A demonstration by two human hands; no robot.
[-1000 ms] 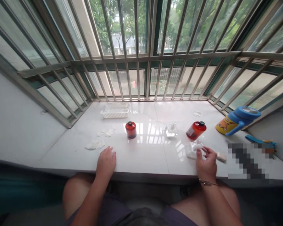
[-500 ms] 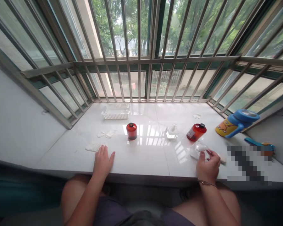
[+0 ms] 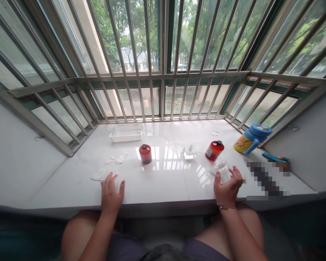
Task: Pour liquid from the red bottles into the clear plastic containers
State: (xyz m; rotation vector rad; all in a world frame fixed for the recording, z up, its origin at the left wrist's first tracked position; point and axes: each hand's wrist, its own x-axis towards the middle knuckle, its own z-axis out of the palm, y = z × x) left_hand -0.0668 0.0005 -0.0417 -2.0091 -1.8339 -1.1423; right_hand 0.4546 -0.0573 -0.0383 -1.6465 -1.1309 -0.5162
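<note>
My left hand rests at the front of the white ledge, its fingers spread and holding nothing. Just beyond its fingertips lies a flat white tissue. My right hand is open, thumb and fingers apart, close to a crumpled piece of clear plastic. Whether it touches the plastic I cannot tell. Behind the plastic is a red bottle with a label and black cap, which looks tilted in this view. A second red bottle stands upright left of centre. Between the bottles sits a small clear square container.
A white perforated basket stands at the back left, with crumpled tissues in front. Another white scrap lies at the back right. A blue and yellow mug, a blue strap and a blurred-out dark item occupy the right. Metal bars enclose the ledge.
The fingers of my right hand have spread from a near pinch by the clear plastic. My left hand has its fingers slightly raised. The view has turned a little to the right.
</note>
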